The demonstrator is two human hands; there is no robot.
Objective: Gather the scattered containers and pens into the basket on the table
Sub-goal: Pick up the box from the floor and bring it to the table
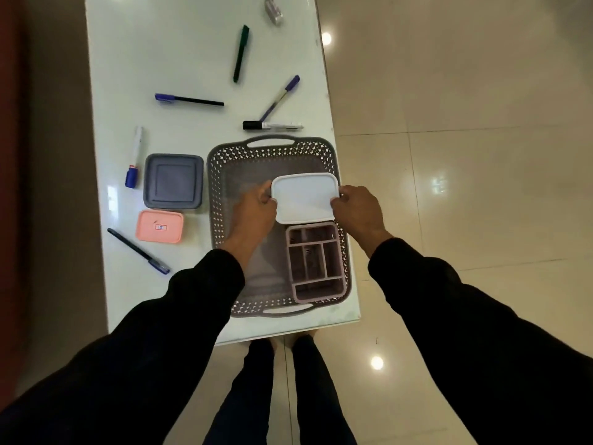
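Left hand and right hand pinched white box by its ends, over basket. Organizer sat just below hands. Risk: box landing tilted on organizer rim, sliding.

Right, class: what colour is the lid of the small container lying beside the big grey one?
Pink lid, with a small label on it, seen in the head view.

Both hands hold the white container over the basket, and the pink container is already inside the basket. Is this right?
Not quite. The head view shows the pink container on the table, left of the basket. Both hands, left hand and right hand, do hold the white container over it.
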